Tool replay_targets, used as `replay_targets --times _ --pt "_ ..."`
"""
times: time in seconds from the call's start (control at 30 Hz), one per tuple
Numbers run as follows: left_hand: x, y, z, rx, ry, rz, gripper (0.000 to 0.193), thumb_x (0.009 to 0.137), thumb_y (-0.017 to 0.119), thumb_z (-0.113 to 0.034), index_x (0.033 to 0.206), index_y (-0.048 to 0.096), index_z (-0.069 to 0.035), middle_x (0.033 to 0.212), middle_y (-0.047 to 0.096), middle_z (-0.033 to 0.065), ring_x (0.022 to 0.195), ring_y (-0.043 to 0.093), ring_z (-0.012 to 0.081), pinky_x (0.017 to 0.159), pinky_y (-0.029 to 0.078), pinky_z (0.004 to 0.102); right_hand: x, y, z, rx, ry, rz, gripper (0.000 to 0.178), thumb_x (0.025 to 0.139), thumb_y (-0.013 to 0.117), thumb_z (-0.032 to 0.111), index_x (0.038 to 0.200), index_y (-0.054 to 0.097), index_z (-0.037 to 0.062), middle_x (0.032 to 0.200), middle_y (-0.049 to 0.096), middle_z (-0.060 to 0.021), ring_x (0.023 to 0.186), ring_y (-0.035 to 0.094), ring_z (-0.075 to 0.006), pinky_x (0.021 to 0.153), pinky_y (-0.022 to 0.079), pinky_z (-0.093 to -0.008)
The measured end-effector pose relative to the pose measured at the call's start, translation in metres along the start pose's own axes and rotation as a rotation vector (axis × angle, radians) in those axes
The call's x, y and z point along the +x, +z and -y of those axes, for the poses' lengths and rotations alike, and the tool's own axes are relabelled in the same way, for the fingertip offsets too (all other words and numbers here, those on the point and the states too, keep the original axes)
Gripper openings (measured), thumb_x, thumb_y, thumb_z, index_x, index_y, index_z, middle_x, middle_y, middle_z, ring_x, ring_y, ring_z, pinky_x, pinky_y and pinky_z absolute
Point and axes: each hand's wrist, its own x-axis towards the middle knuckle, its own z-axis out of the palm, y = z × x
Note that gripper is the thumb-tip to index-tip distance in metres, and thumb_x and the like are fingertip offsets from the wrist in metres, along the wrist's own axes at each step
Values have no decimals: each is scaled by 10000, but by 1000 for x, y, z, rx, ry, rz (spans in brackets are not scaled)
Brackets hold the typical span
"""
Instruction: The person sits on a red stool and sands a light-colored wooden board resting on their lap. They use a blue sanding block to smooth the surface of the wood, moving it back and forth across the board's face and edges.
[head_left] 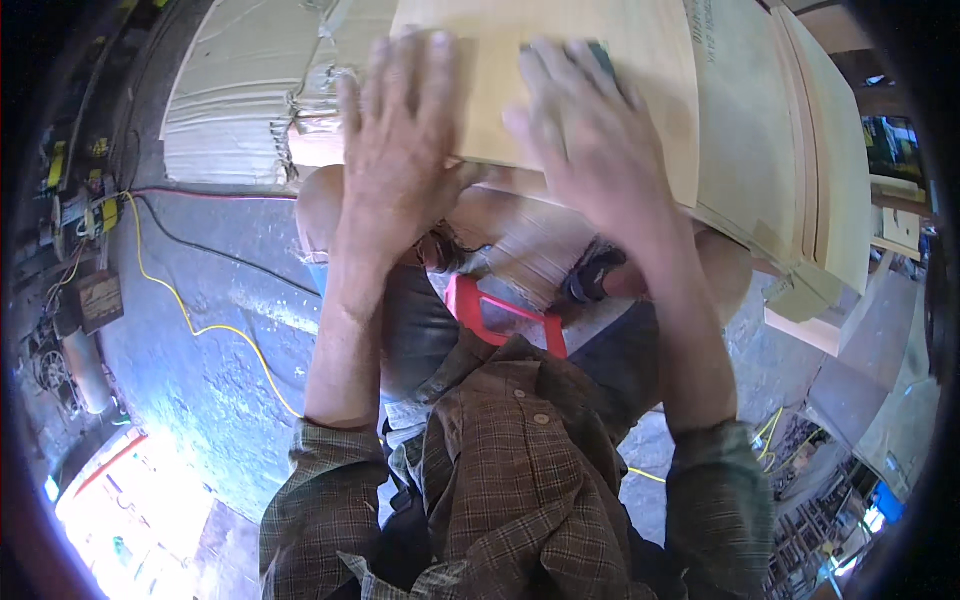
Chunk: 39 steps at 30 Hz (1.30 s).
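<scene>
A pale wooden board (480,110) lies flat in front of me, on top of other boards and cardboard. My left hand (395,140) rests palm down at its near edge, fingers stretched out and a little apart, with nothing held. Over the right part of the board is my right hand (590,130), smeared by motion. Its fingers press on a dark flat pad (603,58), perhaps sandpaper, of which only the edge shows past the fingertips.
Crumpled cardboard (225,140) lies left of the board. More boards (800,140) stand along its right side. A red plastic frame or handle (505,315) sits between my legs. A yellow cord (240,332) and a black cable (220,250) cross the floor at left.
</scene>
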Motion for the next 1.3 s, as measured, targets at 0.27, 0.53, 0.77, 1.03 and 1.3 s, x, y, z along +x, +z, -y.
replay_targets --times 0.27,0.53,0.77,1.03,1.3 --pt "-19 1 22 1 -143 37 871 748 752 -144 1481 284 -101 1457 399 153 1384 340 382 1078 337 573 -27 3 41 -63 -3 -36 595 906 552 450 1256 558 -31 1329 515 -157 1264 440 -344 1028 349 -509" --pt "-15 3 17 -45 -116 26 898 722 762 -113 1484 287 -117 1448 413 143 1372 363 377 1066 362 567 20 15 7 -81 104 -29 617 926 548 456 1362 494 21 1436 462 -157 1342 401 -354 1067 324 -524" --pt "-17 8 26 -47 -116 -11 924 698 780 -110 1483 293 -110 1448 413 145 1372 363 378 1068 371 554 -37 1 49 -78 85 53 738 831 623 536 1319 533 -10 1458 415 -166 1346 382 -383 1047 281 -635" --pt "-16 6 27 -55 -110 3 917 702 780 -125 1477 291 -103 1446 413 142 1372 355 376 1072 360 543 -8 8 38 -39 54 -33 627 849 632 464 1276 565 9 1387 495 -148 1302 422 -356 1034 317 -573" --pt "-18 6 27 -45 -107 -6 902 711 778 -139 1473 296 -113 1446 418 134 1378 349 373 1075 360 539 13 14 18 -17 71 -14 651 883 593 466 1347 510 17 1429 459 -161 1332 401 -371 1041 323 -578"
